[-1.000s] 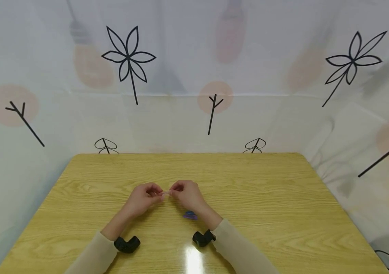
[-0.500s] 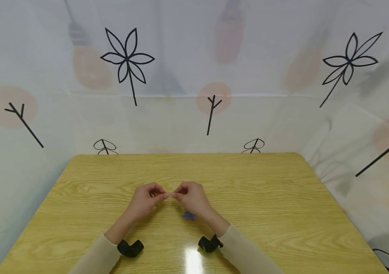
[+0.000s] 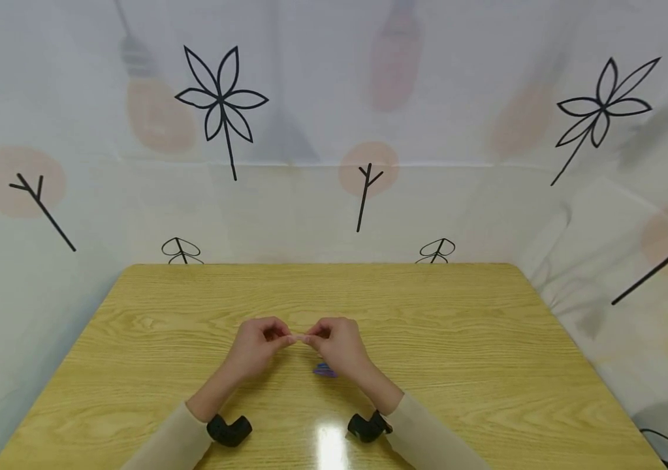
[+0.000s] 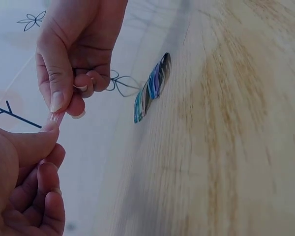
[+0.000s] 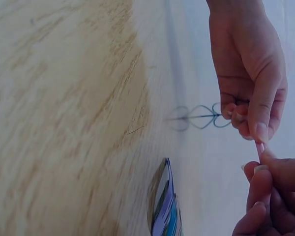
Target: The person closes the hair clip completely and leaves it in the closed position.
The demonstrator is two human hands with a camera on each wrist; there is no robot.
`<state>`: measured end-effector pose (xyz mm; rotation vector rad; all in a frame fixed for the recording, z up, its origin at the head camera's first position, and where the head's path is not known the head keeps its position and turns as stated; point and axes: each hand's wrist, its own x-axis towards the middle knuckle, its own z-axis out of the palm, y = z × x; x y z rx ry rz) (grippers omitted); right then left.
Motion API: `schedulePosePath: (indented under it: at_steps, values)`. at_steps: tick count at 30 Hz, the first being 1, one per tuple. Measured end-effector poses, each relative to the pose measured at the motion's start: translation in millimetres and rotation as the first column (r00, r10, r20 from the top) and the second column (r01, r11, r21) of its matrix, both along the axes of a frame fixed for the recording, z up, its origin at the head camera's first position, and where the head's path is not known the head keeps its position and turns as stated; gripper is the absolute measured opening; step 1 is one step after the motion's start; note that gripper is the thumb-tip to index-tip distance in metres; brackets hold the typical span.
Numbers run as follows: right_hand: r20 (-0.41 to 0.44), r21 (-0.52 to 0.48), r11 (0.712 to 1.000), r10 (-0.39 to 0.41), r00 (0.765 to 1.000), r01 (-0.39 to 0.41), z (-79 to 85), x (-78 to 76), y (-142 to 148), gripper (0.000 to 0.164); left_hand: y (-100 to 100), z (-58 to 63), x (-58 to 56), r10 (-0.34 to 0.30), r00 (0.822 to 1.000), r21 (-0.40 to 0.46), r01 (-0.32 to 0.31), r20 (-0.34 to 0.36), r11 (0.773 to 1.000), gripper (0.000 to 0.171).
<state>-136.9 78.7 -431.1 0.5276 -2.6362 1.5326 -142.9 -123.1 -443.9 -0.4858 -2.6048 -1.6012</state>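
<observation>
My left hand (image 3: 256, 347) and right hand (image 3: 341, 346) meet fingertip to fingertip above the middle of the table. Between them runs a small, pale pink, see-through strip (image 4: 54, 117), one end pinched by each thumb and forefinger. In the right wrist view only a short length of the strip (image 5: 260, 147) shows; the fingers hide both ends. The other fingers of both hands are curled. Just below my right hand in the head view, a small striped bundle of blue, teal and purple (image 3: 324, 370) lies on the tabletop, untouched.
The wood-grain table (image 3: 428, 313) reaches back to a pale hanging cloth (image 3: 310, 209) printed with black plant outlines. Each wrist wears a black camera mount, the left mount (image 3: 229, 431) and the right mount (image 3: 367, 427). A bright reflection lies near the front.
Both hands have moved slightly right and toward the body, still pinching the strip. Their fingertips came closer together, then parted slightly. The striped bundle stays put.
</observation>
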Motion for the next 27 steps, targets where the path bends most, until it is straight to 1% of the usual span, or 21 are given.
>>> schedulePosePath:
  at_steps: [7, 14, 20, 24, 27]
  values:
    - [-0.008, 0.002, 0.999, -0.040, 0.999, 0.040, -1.9, 2.5, 2, 0.010, 5, 0.4, 2.5, 0.010, 1.000, 0.002, -0.010, -0.009, 1.000, 0.011]
    - [-0.017, -0.016, 0.998, -0.054, 0.998, 0.054, -1.9, 5.5, 4, 0.008, 10, 0.2, 3.9, 0.027, 0.997, -0.007, -0.028, -0.069, 1.000, 0.012]
    - [-0.027, -0.024, 0.998, -0.060, 0.998, 0.060, -3.0, 7.7, 5, 0.009, 13, 0.5, 4.9, 0.025, 0.994, -0.007, -0.026, -0.106, 1.000, 0.013]
    - [-0.048, -0.018, 0.996, -0.083, 0.995, 0.082, -4.4, 8.1, 7, 0.010, 17, 2.5, 6.5, 0.027, 0.994, -0.010, -0.028, -0.104, 1.000, 0.012]
    - [-0.048, -0.022, 0.996, -0.089, 0.995, 0.088, -5.0, 8.4, 10, 0.011, 18, 3.3, 7.8, 0.027, 0.997, -0.017, -0.029, -0.076, 0.999, 0.011]
